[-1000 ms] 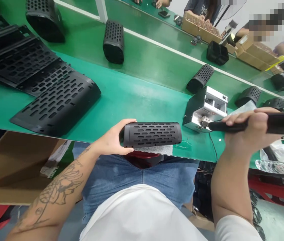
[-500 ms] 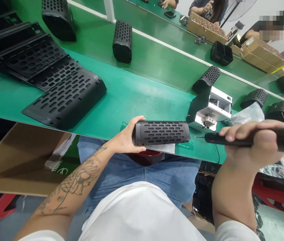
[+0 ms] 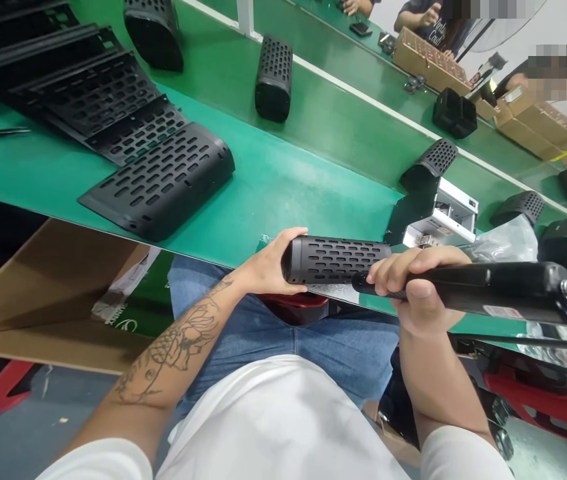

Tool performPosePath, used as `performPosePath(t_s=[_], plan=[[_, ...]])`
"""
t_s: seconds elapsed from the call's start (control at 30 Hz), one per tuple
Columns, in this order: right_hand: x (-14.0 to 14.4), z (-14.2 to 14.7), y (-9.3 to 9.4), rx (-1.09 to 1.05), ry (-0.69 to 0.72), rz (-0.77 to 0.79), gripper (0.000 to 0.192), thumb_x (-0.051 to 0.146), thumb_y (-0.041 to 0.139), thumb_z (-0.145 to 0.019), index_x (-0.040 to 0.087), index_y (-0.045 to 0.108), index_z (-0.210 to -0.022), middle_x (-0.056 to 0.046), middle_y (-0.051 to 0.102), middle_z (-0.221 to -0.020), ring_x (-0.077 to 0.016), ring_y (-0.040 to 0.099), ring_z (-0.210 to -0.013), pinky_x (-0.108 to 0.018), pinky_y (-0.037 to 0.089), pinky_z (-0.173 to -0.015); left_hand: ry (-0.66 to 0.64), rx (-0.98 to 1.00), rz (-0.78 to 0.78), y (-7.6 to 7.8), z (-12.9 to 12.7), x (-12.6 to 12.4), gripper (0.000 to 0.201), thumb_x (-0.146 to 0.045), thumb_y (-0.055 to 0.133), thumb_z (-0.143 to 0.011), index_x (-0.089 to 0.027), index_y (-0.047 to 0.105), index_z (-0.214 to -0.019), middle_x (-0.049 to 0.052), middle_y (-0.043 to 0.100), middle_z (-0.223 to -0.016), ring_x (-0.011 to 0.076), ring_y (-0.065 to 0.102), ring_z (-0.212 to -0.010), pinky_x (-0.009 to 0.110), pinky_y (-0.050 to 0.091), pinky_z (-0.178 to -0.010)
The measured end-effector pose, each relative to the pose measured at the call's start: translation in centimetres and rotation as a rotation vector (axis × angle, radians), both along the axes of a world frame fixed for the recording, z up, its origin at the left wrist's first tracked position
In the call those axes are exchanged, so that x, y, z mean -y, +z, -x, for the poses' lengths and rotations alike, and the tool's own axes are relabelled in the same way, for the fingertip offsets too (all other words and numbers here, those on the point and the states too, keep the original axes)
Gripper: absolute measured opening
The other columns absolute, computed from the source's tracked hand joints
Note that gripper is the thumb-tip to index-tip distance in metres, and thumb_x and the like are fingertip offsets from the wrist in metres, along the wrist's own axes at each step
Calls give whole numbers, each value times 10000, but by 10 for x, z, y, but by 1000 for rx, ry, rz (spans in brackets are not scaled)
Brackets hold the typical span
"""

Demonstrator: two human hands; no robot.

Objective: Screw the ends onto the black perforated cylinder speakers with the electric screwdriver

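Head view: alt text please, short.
A person's left hand grips one end of a black perforated cylinder at the edge of a green bench, while the right hand holds a black electric screwdriver against its other end. Flat perforated panels lie to the left.

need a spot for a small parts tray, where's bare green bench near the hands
Bare green bench mat lies between the black slotted flat panel and the white boxy feeder, beyond the black perforated cylinder gripped by the left hand. The right side is crowded: the right hand holds a black electric screwdriver there.
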State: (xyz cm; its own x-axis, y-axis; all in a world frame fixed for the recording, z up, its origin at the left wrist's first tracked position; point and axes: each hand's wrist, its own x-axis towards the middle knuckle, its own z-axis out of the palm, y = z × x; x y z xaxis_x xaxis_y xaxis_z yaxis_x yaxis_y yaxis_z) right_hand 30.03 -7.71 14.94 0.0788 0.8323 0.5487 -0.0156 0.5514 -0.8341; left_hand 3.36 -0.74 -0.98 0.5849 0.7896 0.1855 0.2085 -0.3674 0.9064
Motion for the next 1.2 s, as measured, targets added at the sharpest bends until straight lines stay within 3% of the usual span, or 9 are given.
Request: performPosePath(t_s=[0.3,0.53,0.73,0.83,0.93,1.03,1.1,1.2], plan=[[-3,-1,1,36,204,57,298,369,1046,-1017,303,767,-935,86,712,-624,-133,656,-455,-290,687,-566,19,-26,-17,4,-2,1,1242,-439,1091,-798,-288,451,-1851,156,678,-1778,427,746,-1625,565,625,-1435],[-8,-2,-1,60,269,65,301,331,1021,-1022,300,743,-911,86,706,-623,-134,639,-444,-296,666,-556,32,-52,-5,4,-1,3,1268,-456,1102,-793,-295,443,-1864,152,681,-1777,426,755,-1613,560,640,-1416],[-2,-4,-12,67,288,73,190,223,972,-1041,309,803,-1039,69,772,-724,-146,714,-533,-308,690,-619,33,-66,-24,3,1,1,1260,-478,1099,-802,-294,433,-1855,169,653,-1827,446,714,-1678,572,617,-1442],[0,-10,-6,47,249,50,200,339,1025,-1036,310,841,-1107,68,775,-723,-150,701,-522,-328,702,-621,31,-57,-43,0,2,1,1236,-501,1076,-820,-274,422,-1845,190,641,-1838,447,709,-1687,585,602,-1455],[-7,-35,8,-36,35,-40,346,530,1069,-991,297,828,-1076,108,692,-635,-134,599,-420,-316,651,-526,62,-87,-52,-3,2,2,1217,-500,1061,-819,-276,435,-1839,189,636,-1842,446,722,-1673,585,617,-1439],[-24,-79,15,-44,-473,-128,404,492,1100,-892,261,777,-968,113,675,-606,-144,616,-439,-315,638,-529,91,-111,-56,-5,1,4,1211,-490,1065,-801,-288,458,-1829,174,657,-1822,441,746,-1645,571,636,-1419],[-38,-110,11,19,-768,-130,394,458,1062,-875,254,725,-878,85,696,-606,-154,651,-490,-315,627,-560,104,-116,-51,-4,1,5,1205,-489,1068,-792,-291,466,-1818,169,665,-1816,439,749,-1645,563,637,-1418],[-51,-142,-6,37,-923,-132,398,509,999,-865,278,674,-868,75,698,-592,-168,655,-506,-323,602,-563,94,-127,-37,-1,1,5,1210,-484,1069,-789,-292,455,-1814,172,666,-1821,442,748,-1653,561,642,-1410]])
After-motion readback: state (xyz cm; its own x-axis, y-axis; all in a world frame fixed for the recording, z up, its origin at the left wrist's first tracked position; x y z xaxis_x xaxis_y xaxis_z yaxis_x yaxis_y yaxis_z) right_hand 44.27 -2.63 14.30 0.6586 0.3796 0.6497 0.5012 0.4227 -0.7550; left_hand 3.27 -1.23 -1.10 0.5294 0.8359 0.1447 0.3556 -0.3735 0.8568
